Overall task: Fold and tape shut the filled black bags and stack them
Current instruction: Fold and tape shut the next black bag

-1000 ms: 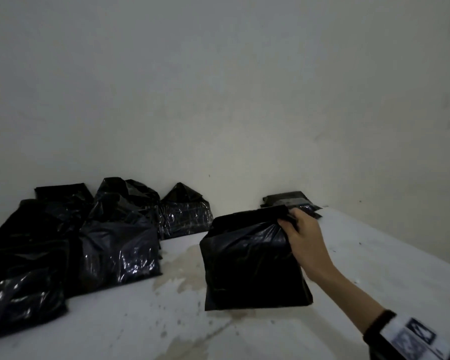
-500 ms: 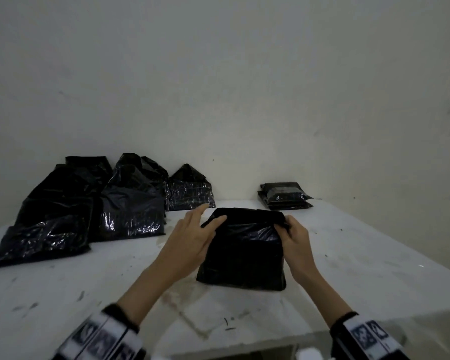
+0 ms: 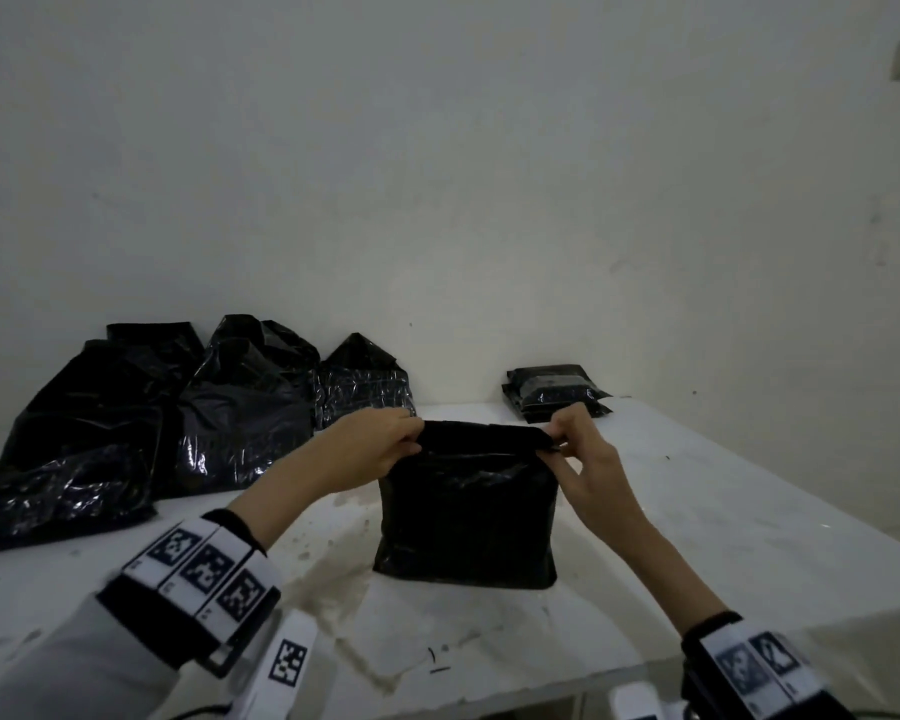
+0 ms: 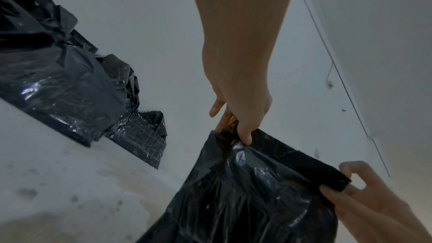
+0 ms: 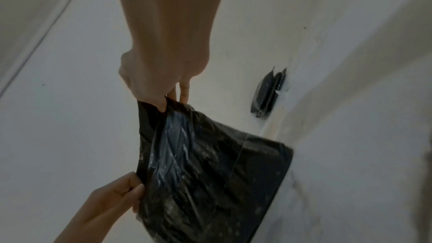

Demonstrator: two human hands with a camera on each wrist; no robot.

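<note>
A filled black bag (image 3: 467, 517) stands upright on the white table (image 3: 723, 511), in the middle near the front. Its top is folded into a flat band. My left hand (image 3: 385, 444) pinches the band's left corner, and my right hand (image 3: 575, 441) pinches the right corner. In the left wrist view the left hand (image 4: 240, 127) pinches the black bag (image 4: 252, 191) at its fold, with the right hand (image 4: 350, 189) at the other end. The right wrist view shows my right hand (image 5: 161, 99) on the black bag (image 5: 210, 173) and the left hand (image 5: 126, 191) below.
Several loose, unfolded black bags (image 3: 141, 428) lie heaped at the back left against the wall. A small stack of flat folded bags (image 3: 554, 392) sits at the back right by the wall. The table's front edge (image 3: 489, 693) runs just before me.
The bag came down from my right hand's lift onto the table. My left hand arrived and took the top's left corner; both hands now pinch the folded top.
</note>
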